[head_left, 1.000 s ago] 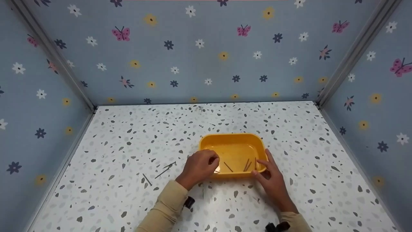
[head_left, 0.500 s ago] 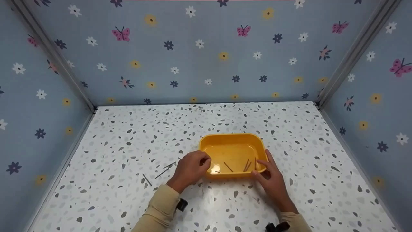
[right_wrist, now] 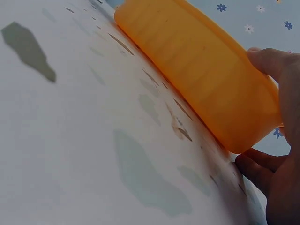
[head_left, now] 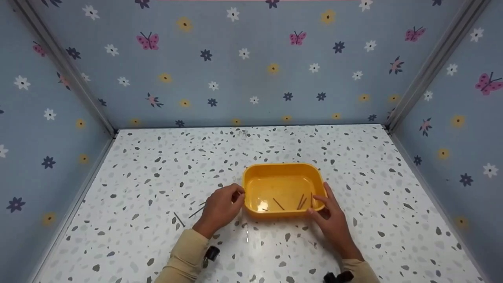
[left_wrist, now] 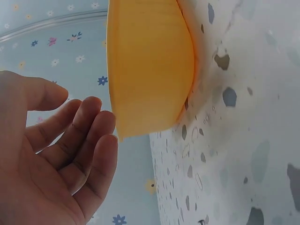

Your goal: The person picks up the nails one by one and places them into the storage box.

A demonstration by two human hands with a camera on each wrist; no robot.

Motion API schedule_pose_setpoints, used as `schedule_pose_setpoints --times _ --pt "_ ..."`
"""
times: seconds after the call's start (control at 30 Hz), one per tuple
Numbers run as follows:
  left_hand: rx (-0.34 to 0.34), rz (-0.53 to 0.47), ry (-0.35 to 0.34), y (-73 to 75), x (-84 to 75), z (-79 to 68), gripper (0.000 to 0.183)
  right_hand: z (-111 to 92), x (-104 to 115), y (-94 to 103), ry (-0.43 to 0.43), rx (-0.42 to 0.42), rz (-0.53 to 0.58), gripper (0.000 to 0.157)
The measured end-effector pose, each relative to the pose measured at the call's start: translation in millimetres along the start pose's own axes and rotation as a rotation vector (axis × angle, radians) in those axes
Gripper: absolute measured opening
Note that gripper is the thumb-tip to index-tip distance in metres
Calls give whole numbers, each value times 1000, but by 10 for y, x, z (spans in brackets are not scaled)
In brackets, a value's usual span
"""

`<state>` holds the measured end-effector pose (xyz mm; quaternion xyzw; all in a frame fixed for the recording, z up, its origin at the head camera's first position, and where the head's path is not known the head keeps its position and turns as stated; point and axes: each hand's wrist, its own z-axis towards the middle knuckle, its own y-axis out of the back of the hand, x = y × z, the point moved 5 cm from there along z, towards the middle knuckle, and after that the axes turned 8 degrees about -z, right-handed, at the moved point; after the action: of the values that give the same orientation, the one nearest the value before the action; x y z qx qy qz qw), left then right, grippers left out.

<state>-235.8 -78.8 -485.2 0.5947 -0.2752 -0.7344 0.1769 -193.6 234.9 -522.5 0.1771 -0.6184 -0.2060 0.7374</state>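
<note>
A yellow plastic tray (head_left: 282,169) sits on the speckled table, with several thin dark nails (head_left: 278,203) lying inside it. My right hand (head_left: 333,220) holds the tray's near right corner; in the right wrist view the thumb (right_wrist: 268,60) is at the rim and other fingers are low by the base. Just left of the tray is my left hand (head_left: 221,207). Its fingers are loosely bent with nothing between them, and the left wrist view shows the fingertips close to the tray's outer wall (left_wrist: 149,65). Left of that hand, a loose nail (head_left: 179,219) lies on the table.
Another nail (head_left: 196,212) lies partly behind the left hand. Blue flower-and-butterfly panels (head_left: 251,67) enclose the back and both sides of the white speckled table (head_left: 149,165).
My left hand has moved left, from over the tray's left end to just outside its wall, partly covering the loose nails. The right hand and tray have stayed in place.
</note>
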Motion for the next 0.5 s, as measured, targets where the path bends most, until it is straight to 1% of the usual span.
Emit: schedule_pose_setpoints --times 0.2,0.5 --pt "-13 2 44 84 112 -36 10 1 3 -4 -20 10 -6 40" --pt "30 35 128 136 266 -76 8 5 21 0 -21 7 4 39"
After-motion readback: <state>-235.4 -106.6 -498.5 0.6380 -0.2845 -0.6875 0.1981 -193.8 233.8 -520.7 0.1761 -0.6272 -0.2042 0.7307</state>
